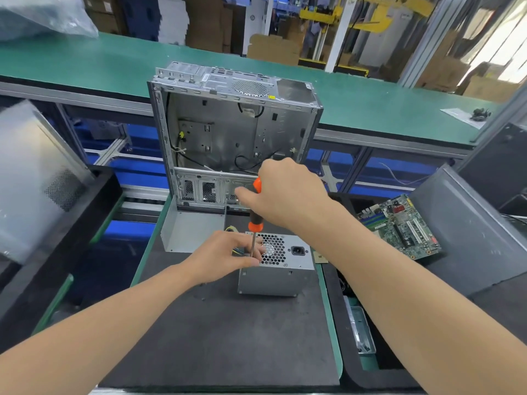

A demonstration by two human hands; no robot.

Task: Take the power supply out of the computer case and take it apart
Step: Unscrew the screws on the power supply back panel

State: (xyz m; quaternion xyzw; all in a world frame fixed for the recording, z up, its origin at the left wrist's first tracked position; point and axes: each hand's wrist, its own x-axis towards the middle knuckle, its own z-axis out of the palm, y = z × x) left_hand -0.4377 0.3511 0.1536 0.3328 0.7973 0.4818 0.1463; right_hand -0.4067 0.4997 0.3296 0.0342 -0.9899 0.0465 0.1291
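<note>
head view: we work on the dark mat (pixel 216 337)
power supply (pixel 278 269): on the mat — outside the computer case (pixel 228 132)
right hand (pixel 288 192): grasps the screwdriver (pixel 254 218)
left hand (pixel 228 256): fingers pinch its shaft — beside the fan grille

We are logging: power supply (pixel 273 280) showing plain grey, honeycomb-patterned vent; screwdriver (pixel 252 218) showing orange and black; computer case (pixel 228 129) showing silver-grey; worktop (pixel 216 337) showing dark grey, green-edged; circuit board (pixel 399 223) showing green.

1. No text, brand or number legible anywhere.
2. White sticker (pixel 206 77) on top of the computer case (pixel 233 129): print too small to read.
3. Yellow tag (pixel 271 96) on case rim: blurred.
4. Motherboard (pixel 405 226) markings: unreadable.
</note>
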